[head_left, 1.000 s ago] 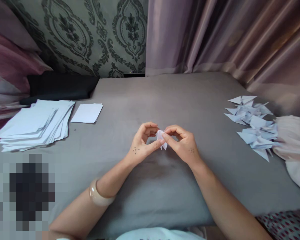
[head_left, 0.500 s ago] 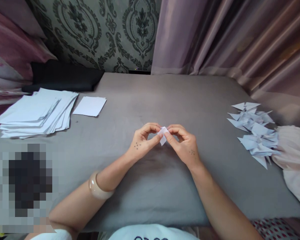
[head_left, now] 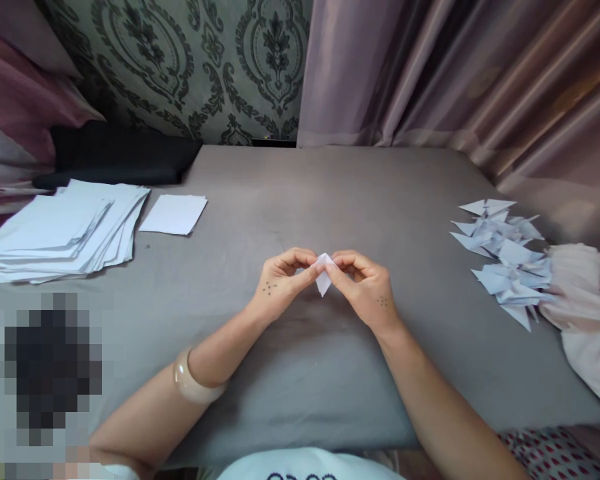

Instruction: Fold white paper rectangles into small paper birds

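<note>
A small folded piece of white paper (head_left: 323, 284) is held between both hands above the middle of the grey-covered table. Its lower end is a narrow point aimed toward me, and a peak shows at the top. My left hand (head_left: 286, 280) pinches its left side between thumb and fingers. On the other side my right hand (head_left: 364, 283) grips it the same way, and the two thumb tips nearly meet on the paper. Parts of the paper are hidden behind the thumbs.
Large white sheets (head_left: 55, 230) lie stacked at the left, with smaller square sheets (head_left: 174, 215) beside them. Several folded paper figures (head_left: 517, 267) are piled on the right, against a pale cloth (head_left: 580, 287). Black fabric (head_left: 120, 157) lies at the back left of the grey table (head_left: 325, 193).
The lower point of the folded paper looks longer and narrower, and the thumbs have come closer together near its top. The view has shifted slightly.
</note>
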{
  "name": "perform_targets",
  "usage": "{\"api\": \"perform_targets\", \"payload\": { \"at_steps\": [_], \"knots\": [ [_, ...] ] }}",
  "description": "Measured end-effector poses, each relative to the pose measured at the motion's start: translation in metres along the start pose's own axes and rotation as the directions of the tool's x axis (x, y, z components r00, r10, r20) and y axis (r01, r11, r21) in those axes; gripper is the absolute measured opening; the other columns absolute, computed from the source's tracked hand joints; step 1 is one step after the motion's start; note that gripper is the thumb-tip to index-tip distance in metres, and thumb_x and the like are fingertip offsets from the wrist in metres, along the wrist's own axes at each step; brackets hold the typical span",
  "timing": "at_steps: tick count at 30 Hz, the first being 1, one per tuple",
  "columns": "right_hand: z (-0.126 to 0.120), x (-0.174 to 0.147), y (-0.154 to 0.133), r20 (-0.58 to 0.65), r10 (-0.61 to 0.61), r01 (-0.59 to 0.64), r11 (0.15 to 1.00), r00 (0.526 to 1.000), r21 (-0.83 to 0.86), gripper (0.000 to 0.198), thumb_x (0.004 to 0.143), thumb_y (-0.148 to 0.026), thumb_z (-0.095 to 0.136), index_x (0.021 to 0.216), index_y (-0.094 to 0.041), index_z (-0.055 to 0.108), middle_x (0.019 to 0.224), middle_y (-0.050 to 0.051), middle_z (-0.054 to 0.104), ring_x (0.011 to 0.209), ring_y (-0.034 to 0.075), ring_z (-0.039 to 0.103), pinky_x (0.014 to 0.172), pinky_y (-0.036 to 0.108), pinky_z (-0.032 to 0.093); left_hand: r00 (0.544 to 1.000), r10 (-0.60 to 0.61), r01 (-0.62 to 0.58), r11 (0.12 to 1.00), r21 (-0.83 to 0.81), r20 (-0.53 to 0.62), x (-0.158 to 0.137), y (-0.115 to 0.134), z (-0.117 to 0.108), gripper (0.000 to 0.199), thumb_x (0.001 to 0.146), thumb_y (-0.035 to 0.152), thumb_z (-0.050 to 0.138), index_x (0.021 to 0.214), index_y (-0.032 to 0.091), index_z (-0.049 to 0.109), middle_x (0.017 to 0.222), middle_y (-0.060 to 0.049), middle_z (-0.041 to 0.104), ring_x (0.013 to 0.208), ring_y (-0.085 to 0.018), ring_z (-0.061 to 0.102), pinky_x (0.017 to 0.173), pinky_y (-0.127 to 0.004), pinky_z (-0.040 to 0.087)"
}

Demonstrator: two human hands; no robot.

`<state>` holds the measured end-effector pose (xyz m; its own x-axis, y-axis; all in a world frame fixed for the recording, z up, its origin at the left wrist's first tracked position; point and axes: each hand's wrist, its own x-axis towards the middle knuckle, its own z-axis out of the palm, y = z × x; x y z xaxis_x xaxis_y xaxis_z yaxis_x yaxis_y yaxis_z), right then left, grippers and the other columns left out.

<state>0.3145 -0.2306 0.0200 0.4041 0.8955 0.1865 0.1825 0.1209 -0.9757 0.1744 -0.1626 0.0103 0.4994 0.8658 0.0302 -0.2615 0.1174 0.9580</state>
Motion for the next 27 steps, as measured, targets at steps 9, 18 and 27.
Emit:
{"api": "perform_targets", "payload": {
  "at_steps": [9, 18, 27],
  "knots": [
    [0.0, 0.002, -0.005, -0.029, 0.1, -0.097, 0.99, 0.995, 0.103, 0.024, 0.07, -0.035, 0.078, 0.081, -0.022, 0.061, 0.078, 0.001, 0.068, 0.074, 0.016, 0.067, 0.073, 0.033, 0.058, 0.997, -0.073, 0.068, 0.988, -0.136, -0.033, 0.001, -0.001, 0.002, 0.018, 0.069, 0.026, 0.082, 0.076, 0.017, 0.068, 0.078, -0.001, 0.067, 0.072, -0.011, 0.06, 0.07, -0.025, 0.05],
    [-0.01, 0.0, -0.008, 0.079, -0.055, 0.071, 0.976, 0.995, -0.208, 0.028, 0.08, -0.027, 0.07, 0.105, -0.025, 0.057, 0.083, -0.002, 0.069, 0.08, 0.015, 0.067, 0.084, 0.035, 0.053, 0.984, -0.026, -0.031, 0.949, 0.313, 0.175, 0.007, 0.008, -0.014, 0.023, 0.077, 0.027, 0.075, 0.099, 0.023, 0.073, 0.094, -0.004, 0.069, 0.091, -0.018, 0.06, 0.085, -0.03, 0.044],
    [-0.011, -0.002, -0.003, 0.265, -0.356, 0.442, 0.774, 0.896, -0.454, 0.04, 0.089, -0.017, 0.056, 0.127, -0.029, 0.05, 0.1, 0.003, 0.069, 0.098, 0.02, 0.065, 0.094, 0.042, 0.049, 0.983, -0.066, 0.0, 0.934, 0.358, 0.174, 0.004, 0.003, -0.008, 0.013, 0.075, 0.029, 0.076, 0.084, 0.021, 0.075, 0.082, -0.004, 0.072, 0.077, -0.018, 0.061, 0.075, -0.029, 0.045]
  ]
}}
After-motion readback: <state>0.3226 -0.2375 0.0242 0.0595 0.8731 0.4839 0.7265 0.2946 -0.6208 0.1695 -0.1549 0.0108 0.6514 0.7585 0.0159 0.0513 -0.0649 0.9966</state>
